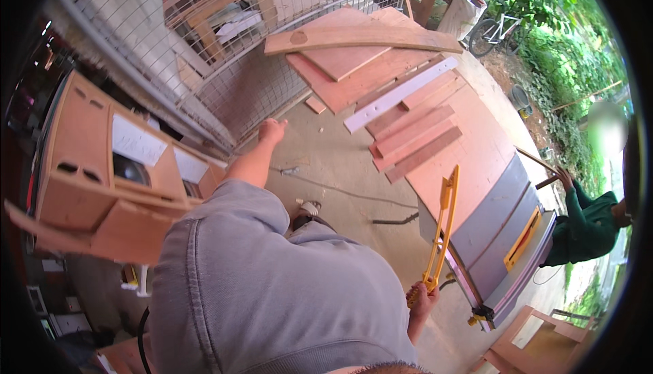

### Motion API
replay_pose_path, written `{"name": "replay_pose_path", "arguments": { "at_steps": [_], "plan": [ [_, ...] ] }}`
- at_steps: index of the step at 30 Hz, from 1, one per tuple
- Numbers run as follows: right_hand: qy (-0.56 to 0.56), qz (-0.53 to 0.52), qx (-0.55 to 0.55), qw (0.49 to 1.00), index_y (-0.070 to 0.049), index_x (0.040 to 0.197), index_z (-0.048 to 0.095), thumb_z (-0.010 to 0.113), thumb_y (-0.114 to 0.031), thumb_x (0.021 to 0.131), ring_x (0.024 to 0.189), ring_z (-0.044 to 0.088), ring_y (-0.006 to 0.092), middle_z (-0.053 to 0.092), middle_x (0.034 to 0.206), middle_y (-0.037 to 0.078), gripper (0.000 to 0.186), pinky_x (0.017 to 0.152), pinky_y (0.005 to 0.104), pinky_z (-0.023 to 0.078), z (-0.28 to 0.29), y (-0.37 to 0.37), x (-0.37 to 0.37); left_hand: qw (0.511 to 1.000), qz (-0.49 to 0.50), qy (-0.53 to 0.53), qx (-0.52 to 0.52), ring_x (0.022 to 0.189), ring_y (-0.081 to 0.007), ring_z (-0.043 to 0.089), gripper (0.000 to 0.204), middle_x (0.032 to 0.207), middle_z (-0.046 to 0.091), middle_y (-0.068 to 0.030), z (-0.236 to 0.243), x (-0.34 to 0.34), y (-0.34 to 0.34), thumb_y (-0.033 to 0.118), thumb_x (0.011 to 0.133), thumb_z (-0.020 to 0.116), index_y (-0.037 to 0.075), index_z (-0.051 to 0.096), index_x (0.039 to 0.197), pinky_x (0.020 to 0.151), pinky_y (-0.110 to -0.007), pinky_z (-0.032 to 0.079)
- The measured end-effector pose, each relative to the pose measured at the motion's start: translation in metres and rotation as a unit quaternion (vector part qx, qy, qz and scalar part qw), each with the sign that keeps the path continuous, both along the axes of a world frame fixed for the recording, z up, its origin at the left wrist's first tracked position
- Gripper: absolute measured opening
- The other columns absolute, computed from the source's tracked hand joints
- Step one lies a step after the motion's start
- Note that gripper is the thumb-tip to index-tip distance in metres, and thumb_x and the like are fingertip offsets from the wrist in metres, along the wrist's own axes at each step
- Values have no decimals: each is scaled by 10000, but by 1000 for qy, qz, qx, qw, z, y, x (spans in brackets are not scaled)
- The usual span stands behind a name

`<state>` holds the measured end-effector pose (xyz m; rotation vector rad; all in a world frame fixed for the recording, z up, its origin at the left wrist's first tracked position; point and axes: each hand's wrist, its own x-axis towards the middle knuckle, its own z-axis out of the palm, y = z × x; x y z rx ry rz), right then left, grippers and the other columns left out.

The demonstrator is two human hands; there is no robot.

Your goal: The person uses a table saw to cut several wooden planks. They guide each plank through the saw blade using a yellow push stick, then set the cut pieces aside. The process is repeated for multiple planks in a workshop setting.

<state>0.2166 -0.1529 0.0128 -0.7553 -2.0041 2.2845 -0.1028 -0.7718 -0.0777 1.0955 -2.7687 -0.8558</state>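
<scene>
Between four and five o'clock, the right hand's (pixel 422 297) fingers grip one yellow tool (pixel 445 234) near one worktop (pixel 491 200). At ten o'clock, I cannot tell the left hand's (pixel 272 131) finger spread.

- yellow push stick (pixel 446 236): long, slim and bright yellow, with narrow open gaps running along its length and a pointed far end.
- its handle end sits inside the curled fingers of the right hand (pixel 423 298), which hide part of it.
- it slants away from the body, far tip leaning slightly right.
- it is beside the near edge of the table saw (pixel 496 204), its tip overlapping the pinkish plywood sheet (pixel 476 146) in view; whether they touch is unclear.
</scene>
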Motion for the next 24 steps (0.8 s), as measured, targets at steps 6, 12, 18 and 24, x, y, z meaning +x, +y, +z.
{"name": "replay_pose_path", "arguments": {
  "at_steps": [6, 12, 18, 24],
  "plan": [
    [25, -130, -59, 989, -57, 1250, 529, 601, -127, 979, 521, 590, 192, 615, 777, 102, 289, 453, 325, 519, 1, -117, -81, 998, 15, 56, 25, 1165, -454, 657, 723, 1181, 676, -354, -8, -184, -131, 572, 940, 625, -127, 697, 1114, 1003, -491, 519],
    [-60, -128, -28, 990, -86, 1255, 528, 632, -134, 973, 528, 614, 186, 626, 778, 93, 304, 453, 316, 529, 22, -170, -108, 978, 118, 134, 112, 1223, -438, 633, 822, 1303, 619, -364, -6, -294, -182, 534, 903, 699, -188, 564, 1271, 1027, -462, 508],
    [-99, -134, -23, 986, -85, 1253, 531, 623, -116, 969, 524, 622, 185, 635, 763, 87, 300, 454, 318, 530, 22, -193, -113, 897, 241, 102, 356, 788, -264, 659, 480, 981, 667, -147, -16, -340, -211, 360, 918, 755, -8, 624, 1198, 654, -446, 520],
    [-119, -146, -21, 982, -83, 1258, 532, 616, -112, 972, 521, 617, 187, 636, 764, 87, 300, 459, 317, 532, 20, -210, -115, 822, 239, 31, 516, 626, -196, 543, 212, 745, 574, -36, -27, -309, -230, 310, 954, 717, 130, 623, 1012, 529, -380, 410]
  ]
}}
